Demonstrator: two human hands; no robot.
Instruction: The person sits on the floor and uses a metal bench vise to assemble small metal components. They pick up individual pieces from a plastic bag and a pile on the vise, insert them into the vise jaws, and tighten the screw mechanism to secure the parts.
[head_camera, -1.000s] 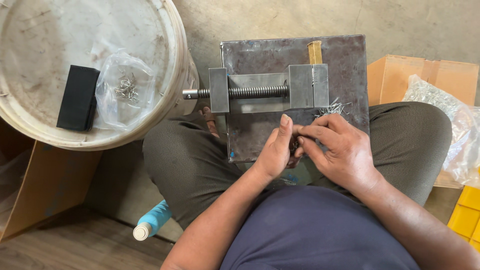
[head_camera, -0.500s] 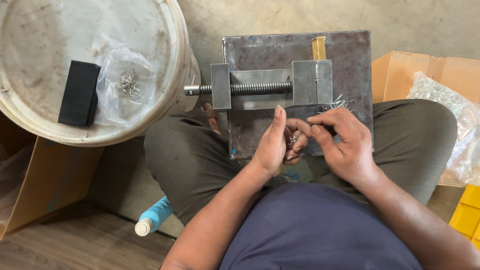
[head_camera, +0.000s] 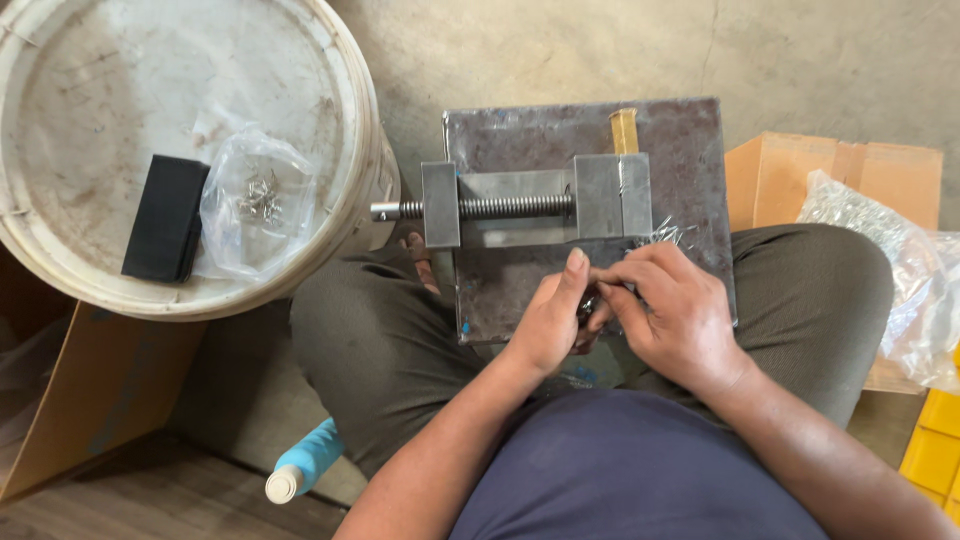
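Fingers of both hands meet over the near edge of a grey steel plate (head_camera: 690, 150). Left hand (head_camera: 548, 322): fingers curled in, thumb (head_camera: 574, 268) raised straight, pinching a small dark metal part (head_camera: 588, 305) against the right hand. Right hand (head_camera: 675, 315): fingers bent close, fingertips (head_camera: 605, 280) pressed to the same part. Part mostly hidden between the two hands; shape not readable.

Plate rests across the person's lap, on olive-green trousers (head_camera: 380, 340). Bolted on it, just beyond the hands, a small grey metal vise (head_camera: 535, 205), its threaded screw (head_camera: 500, 207) running left to a block. Jaws of the vise stand close together at the right end. Short tan wooden strip (head_camera: 624, 130) lies on the plate behind the vise. Few shiny bits (head_camera: 668, 232) beside the right jaw block, touching the right fingers' side.

Left of the lap: large dirty white plastic bucket lid (head_camera: 120, 70), carrying a black rectangular block (head_camera: 165, 218) and a clear plastic bag of small metal pieces (head_camera: 255, 200), side by side.

Right: open brown cardboard box (head_camera: 790, 170) with a clear bag of silvery parts (head_camera: 880, 230) spilling over it; yellow plastic bin (head_camera: 935, 450) at the corner.

Light blue bottle with white cap (head_camera: 305, 465) lies by the left thigh. Floor: bare concrete (head_camera: 800, 60).
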